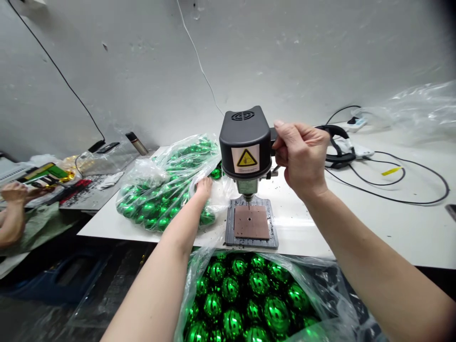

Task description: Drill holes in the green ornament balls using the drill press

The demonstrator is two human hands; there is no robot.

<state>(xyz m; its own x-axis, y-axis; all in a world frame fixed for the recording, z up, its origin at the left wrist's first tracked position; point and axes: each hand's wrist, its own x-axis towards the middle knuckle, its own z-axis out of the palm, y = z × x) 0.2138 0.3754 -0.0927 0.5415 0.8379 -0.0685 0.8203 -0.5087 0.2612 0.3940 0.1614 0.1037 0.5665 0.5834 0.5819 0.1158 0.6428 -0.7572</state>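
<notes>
The right hand (299, 154) is clenched around the dark lever (274, 137) on the side of the bench drill press with a smooth, matte black housing (245, 135). The housing has rounded edges, a circular slotted vent on top and a white label (245, 158) bearing a yellow warning triangle. Below it, a slim metal drill bit (249, 205) points down toward a flat, brown square plate (256, 225) with a small round hole. The plate lies on a gray, grooved base (231, 228) scattered with dark chips; the base rests on the smooth white tabletop (302, 235).

The left hand (204, 186) is at the opening of the crinkled, clear plastic bag (153, 171), left of the drill press. Its fingers are partly hidden; whether they grasp anything cannot be told. Glossy, mirror-finish green balls (147, 208) fill this bag, which lies on the tabletop. A second clear film bag (322, 289), open and below the front table edge, holds more balls of the same finish.

To the right, a black-and-white strapped device (338, 152) lies beside thin black cables (413, 202). At far left, another person's hand (14, 194) is visible.
</notes>
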